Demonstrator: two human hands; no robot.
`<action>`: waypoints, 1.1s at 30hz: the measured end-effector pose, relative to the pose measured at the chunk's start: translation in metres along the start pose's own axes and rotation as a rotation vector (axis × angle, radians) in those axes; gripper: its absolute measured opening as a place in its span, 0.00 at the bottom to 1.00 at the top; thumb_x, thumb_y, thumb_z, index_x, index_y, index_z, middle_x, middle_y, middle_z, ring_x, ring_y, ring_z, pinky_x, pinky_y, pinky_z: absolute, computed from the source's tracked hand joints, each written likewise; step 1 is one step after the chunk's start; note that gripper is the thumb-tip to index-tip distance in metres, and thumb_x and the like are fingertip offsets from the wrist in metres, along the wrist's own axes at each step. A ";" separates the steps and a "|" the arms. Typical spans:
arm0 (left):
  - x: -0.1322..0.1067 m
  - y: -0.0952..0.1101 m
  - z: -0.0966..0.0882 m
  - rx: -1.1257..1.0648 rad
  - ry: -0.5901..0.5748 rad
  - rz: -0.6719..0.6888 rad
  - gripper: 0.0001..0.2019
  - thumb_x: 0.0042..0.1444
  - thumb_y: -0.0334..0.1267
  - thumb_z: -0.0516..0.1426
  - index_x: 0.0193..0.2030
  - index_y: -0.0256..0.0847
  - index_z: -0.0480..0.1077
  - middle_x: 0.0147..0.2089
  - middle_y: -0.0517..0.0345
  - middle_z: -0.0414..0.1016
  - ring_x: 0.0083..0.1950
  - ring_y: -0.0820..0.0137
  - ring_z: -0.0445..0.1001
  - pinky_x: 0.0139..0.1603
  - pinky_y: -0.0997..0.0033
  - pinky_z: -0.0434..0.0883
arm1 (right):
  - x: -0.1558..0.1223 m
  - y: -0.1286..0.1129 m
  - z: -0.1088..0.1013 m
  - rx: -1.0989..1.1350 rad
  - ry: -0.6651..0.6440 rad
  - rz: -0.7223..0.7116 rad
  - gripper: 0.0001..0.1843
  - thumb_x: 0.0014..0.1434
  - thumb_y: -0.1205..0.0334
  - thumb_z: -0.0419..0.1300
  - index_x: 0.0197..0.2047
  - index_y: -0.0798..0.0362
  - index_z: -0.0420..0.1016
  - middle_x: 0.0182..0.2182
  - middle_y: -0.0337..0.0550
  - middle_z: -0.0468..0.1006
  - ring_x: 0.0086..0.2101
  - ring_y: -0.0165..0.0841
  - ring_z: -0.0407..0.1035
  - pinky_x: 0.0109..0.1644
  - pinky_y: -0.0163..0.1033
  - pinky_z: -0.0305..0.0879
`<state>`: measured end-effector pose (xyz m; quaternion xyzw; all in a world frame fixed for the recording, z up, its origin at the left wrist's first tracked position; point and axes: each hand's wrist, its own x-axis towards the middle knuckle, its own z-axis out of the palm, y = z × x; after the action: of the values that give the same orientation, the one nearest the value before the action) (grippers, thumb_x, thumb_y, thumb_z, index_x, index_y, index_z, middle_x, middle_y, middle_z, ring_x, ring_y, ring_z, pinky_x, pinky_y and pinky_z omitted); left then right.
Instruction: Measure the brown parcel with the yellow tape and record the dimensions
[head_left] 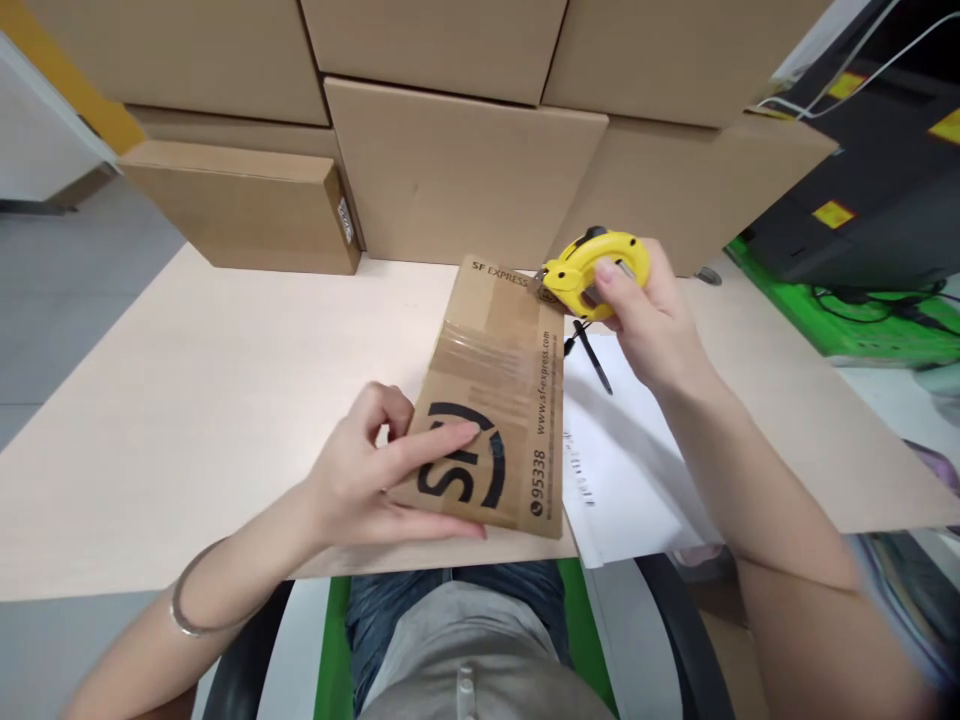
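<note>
A flat brown cardboard box (510,400) with SF Express print and clear tape across it is tilted above the desk. My left hand (382,465) grips its lower left side, with a finger lying over the large SF logo. In my right hand (645,310) is a yellow utility knife (574,275), the fingers wrapped through its looped handle. The knife's tip meets the box near the upper right corner; how deep the blade sits cannot be made out.
A black pen (594,360) and white papers (630,470) lie right of the box. Large cartons (465,170) are stacked along the desk's back, with a thinner carton (247,205) at the left. Dark equipment (862,190) on a green base stands at the right.
</note>
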<state>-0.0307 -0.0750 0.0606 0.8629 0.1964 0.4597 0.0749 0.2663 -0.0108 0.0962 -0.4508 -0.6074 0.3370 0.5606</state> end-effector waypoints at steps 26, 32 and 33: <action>0.013 -0.083 0.069 -0.878 0.176 -0.619 0.45 0.56 0.59 0.66 0.76 0.56 0.52 0.77 0.52 0.60 0.80 0.42 0.54 0.78 0.37 0.54 | 0.038 -0.029 0.062 -0.405 -0.600 -0.318 0.18 0.66 0.48 0.64 0.51 0.47 0.66 0.47 0.43 0.80 0.44 0.41 0.75 0.51 0.51 0.74; 0.012 -0.078 0.072 -0.776 0.223 -0.539 0.38 0.61 0.60 0.60 0.76 0.61 0.55 0.73 0.56 0.64 0.74 0.46 0.61 0.77 0.41 0.55 | 0.025 -0.032 0.026 -0.492 -0.497 -0.272 0.17 0.65 0.51 0.66 0.51 0.47 0.68 0.45 0.41 0.79 0.40 0.38 0.74 0.44 0.44 0.72; 0.012 -0.078 0.070 -0.733 0.215 -0.529 0.35 0.62 0.60 0.59 0.75 0.61 0.59 0.73 0.57 0.63 0.75 0.46 0.59 0.78 0.42 0.54 | 0.020 -0.029 0.016 -0.493 -0.468 -0.252 0.17 0.65 0.50 0.66 0.51 0.46 0.68 0.45 0.41 0.79 0.39 0.37 0.73 0.42 0.43 0.71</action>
<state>0.0121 0.0043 0.0057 0.6473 0.2410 0.5507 0.4687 0.2468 -0.0014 0.1280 -0.4048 -0.8330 0.2027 0.3180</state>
